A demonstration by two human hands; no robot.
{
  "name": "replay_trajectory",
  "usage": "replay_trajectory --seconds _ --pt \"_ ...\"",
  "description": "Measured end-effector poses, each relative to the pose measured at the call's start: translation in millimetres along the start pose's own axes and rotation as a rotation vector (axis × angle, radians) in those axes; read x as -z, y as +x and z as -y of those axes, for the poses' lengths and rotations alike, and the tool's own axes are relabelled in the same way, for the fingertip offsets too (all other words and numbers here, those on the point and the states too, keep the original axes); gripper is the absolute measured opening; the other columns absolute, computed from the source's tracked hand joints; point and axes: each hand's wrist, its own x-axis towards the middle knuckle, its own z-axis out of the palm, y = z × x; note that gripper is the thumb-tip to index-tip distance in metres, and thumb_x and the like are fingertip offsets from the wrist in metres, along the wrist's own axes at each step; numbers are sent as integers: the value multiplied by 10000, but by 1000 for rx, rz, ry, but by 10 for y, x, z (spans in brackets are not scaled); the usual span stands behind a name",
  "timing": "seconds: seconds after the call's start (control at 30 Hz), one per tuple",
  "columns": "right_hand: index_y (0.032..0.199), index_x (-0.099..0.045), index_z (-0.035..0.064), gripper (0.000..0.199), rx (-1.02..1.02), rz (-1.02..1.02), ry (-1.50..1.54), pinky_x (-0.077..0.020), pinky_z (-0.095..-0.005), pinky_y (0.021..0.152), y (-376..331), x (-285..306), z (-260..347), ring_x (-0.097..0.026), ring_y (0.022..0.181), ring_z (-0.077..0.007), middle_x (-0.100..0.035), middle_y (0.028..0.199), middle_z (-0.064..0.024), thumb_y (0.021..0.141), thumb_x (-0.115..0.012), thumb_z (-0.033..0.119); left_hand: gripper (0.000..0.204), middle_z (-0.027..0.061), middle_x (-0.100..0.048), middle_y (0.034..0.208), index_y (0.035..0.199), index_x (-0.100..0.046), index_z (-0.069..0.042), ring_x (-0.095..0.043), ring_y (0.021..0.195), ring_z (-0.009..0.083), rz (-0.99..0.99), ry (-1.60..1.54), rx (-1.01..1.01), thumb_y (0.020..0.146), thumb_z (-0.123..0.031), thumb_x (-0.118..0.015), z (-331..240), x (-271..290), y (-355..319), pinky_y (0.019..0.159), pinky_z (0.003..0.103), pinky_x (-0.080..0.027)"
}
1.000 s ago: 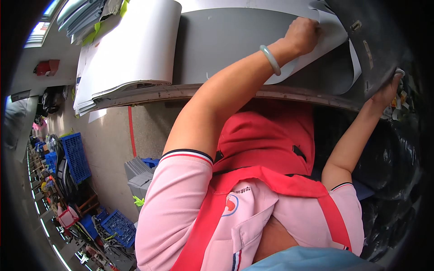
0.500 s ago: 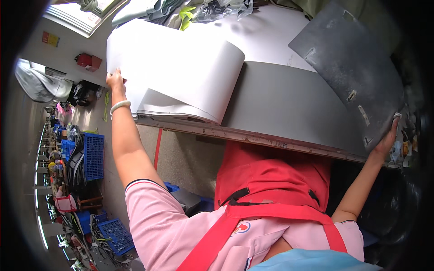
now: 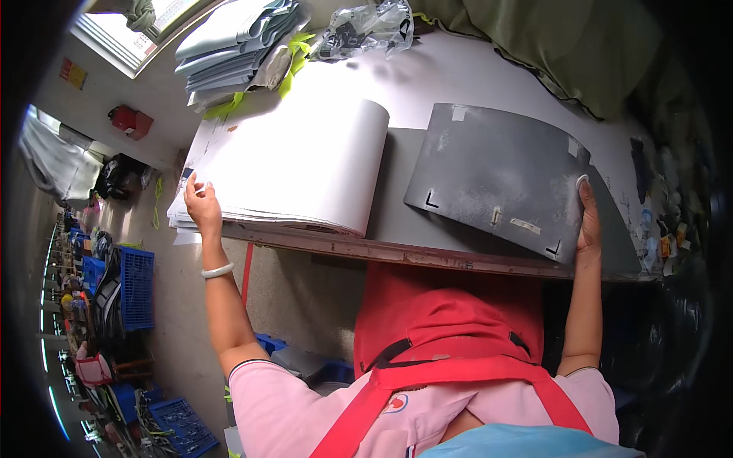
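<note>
My right hand (image 3: pixel 588 223) grips the right edge of a dark grey flexible panel (image 3: pixel 492 172), which bears tape pieces, small slots and black corner marks. The panel is tilted and bowed above a grey sheet (image 3: pixel 393 172) on the table. A white ring shows on that hand. My left hand (image 3: pixel 202 208) is at the left edge of a stack of large white sheets (image 3: pixel 305 168), folded over in a thick curve on their right side. Its thumb and fingers look apart and touch the sheet edge; a small dark thing beside the fingertips is unclear.
A pile of folded grey-blue material (image 3: pixel 240 53) and a clear plastic bag (image 3: pixel 370 30) lie at the back of the table. Olive cloth (image 3: pixel 565 46) hangs over the far right. The table's front edge (image 3: pixel 397 250) is before me. Blue crates (image 3: pixel 137 286) stand on the floor at left.
The grey panel has swung left and lower over the table, with my right hand still on it. My left hand has come down and nearer, and the white sheets lie lower.
</note>
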Motion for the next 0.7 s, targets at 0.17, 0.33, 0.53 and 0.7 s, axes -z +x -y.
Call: replay_trajectory --seconds 0.17,0.33,0.53,0.7 --pt "1057 -723 88 189 -73 59 -574 -579 -282 765 265 252 -18 -674 864 -103 -707 901 8 954 -757 243 253 86 -668 958 1206 -699 -29 -643 796 153 469 -467 -477 955 -23 -675 -2182 74 -1257 717 292 -541" --pt "1012 -731 97 241 42 38 -1235 -430 -200 825 508 111 70 -555 801 -35 -633 874 78 969 -723 334 132 114 -692 950 1045 -720 -17 -682 813 271 884 -422 -785 916 -42 -719 -2592 -273 -2230 739 341 -547" --pt "1043 -745 119 350 43 80 -1391 -428 -248 896 642 559 138 -555 913 -49 -645 936 68 953 -718 456 318 96 -673 1121 1129 -720 -32 -625 1047 301 992 -279 -900 849 -167 -788 -2497 -537 -2563 920 400 -520" --pt "1024 -737 78 273 13 42 -1339 -447 -257 780 612 468 12 -573 832 -86 -660 909 33 940 -734 338 285 80 -676 1102 1098 -729 -53 -629 1026 302 909 -241 -963 821 -106 -770 -2374 -525 -2644 902 400 -533"
